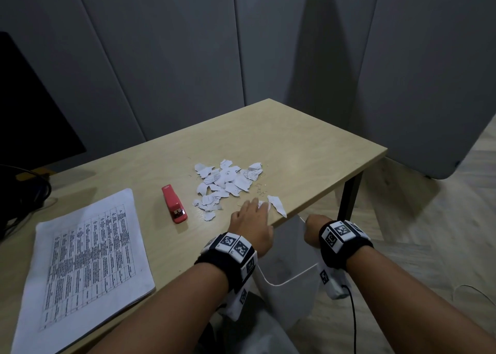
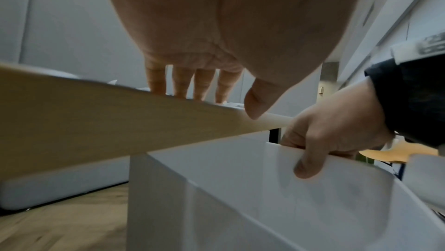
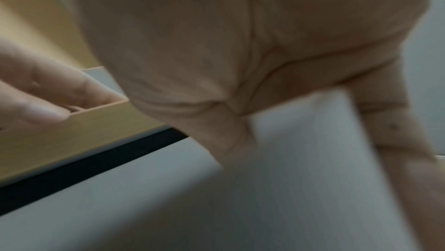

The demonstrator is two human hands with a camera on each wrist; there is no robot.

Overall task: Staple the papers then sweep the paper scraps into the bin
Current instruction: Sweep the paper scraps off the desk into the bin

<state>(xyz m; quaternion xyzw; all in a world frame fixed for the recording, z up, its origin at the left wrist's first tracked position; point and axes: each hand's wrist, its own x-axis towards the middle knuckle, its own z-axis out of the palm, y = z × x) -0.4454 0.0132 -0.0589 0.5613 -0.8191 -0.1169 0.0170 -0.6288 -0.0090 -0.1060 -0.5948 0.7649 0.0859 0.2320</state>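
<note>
Left hand (image 1: 252,219) fingers (image 2: 156,82) lie flat on torn white paper scraps (image 1: 225,182) at the wood-grain counter (image 1: 295,149) edge; right hand (image 1: 312,228) fingers (image 2: 308,163) pinch the smooth white rectangular bin (image 1: 292,284) rim

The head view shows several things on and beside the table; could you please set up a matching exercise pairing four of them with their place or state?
Things:
1. stapler
2. printed papers
3. bin
4. paper scraps

Places or states:
A. held by its rim just below the table edge, gripped by the right hand
B. scattered in a loose pile beyond the left hand
C. stacked at the table's near left
D. red, lying between the stack and the pile

Pairs: 1-D, 2-C, 3-A, 4-B
</note>
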